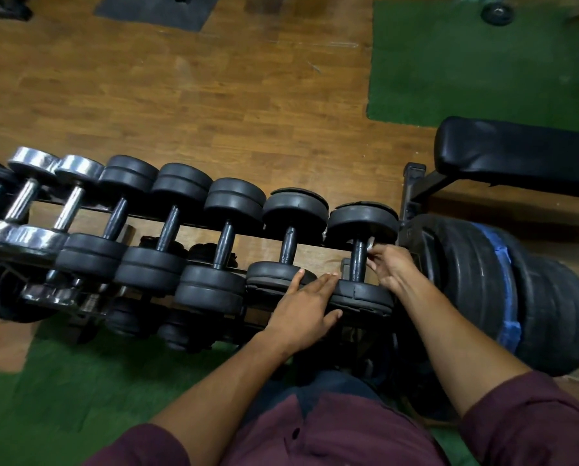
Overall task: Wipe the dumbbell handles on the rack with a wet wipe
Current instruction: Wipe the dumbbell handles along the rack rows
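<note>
Brown wood-plank flooring (187, 95) runs behind a long black metal dumbbell rack (214, 227), with green turf matting (466, 58) at upper right and along the near edge. At the far left of the rack lie two chrome-plated dumbbells (29, 196), side by side. Next along sit five black rubber-plated dumbbells in a row, each lying across the rack rails with its handle pointing toward the onlooker.

The left hand (301, 307) lies with fingers straight, flat on the near plates between the fourth black dumbbell (290, 243) and the rightmost black dumbbell (360, 257); it grips nothing. The right hand (390, 264) has its fingers curled at the right side of the rightmost dumbbell's dark handle (358, 260), pinching a small white wet wipe (370, 245) against the handle's upper part.

Right of the rack stands a stack of large black weight plates with blue tape (503, 290). Beyond it is a black padded bench (517, 156). Maroon sleeves (530, 428) cover both upper forearms.
</note>
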A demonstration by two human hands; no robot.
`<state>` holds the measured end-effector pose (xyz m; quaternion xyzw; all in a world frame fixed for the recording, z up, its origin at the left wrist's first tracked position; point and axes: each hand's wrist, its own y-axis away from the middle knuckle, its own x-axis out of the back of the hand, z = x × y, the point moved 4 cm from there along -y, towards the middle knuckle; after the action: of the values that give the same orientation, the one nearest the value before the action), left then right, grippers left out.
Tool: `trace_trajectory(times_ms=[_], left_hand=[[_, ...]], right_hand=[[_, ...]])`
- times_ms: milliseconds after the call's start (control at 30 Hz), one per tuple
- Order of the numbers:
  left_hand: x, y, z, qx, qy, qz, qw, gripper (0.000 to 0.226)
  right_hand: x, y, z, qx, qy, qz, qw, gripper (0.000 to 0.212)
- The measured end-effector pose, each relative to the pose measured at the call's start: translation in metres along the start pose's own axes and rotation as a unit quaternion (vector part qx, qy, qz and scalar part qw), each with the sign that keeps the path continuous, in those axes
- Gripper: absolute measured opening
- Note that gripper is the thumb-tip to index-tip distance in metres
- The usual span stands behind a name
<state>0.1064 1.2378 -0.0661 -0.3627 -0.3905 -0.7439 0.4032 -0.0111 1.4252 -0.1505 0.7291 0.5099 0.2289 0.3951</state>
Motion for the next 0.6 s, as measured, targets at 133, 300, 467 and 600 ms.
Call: trace_trajectory(times_ms=[133,300,467,600], left_hand=[[-0.001,0.000,0.001,0.003,-0.003,0.007,1.000,0.072],[-0.002,0.002,0.002,0.004,-0.006,0.017,1.000,0.071],[0.003,0.003,0.001,-0.014,0.006,0.006,1.000,0.072],[0.011,0.015,-0.007,-0.021,0.043,0.040,0.998,0.069]], right_hand=[[0.007,0.013,-0.012,0.057,0.026,0.035,0.997,0.022],[0.009,0.035,-0.031,0.098,0.041,-0.005,0.994,0.017],[0.004,0.057,-0.036,0.123,0.063,-0.044,0.989,0.015],[-0.007,0.084,-0.034,0.144,0.087,-0.059,0.984,0.014]])
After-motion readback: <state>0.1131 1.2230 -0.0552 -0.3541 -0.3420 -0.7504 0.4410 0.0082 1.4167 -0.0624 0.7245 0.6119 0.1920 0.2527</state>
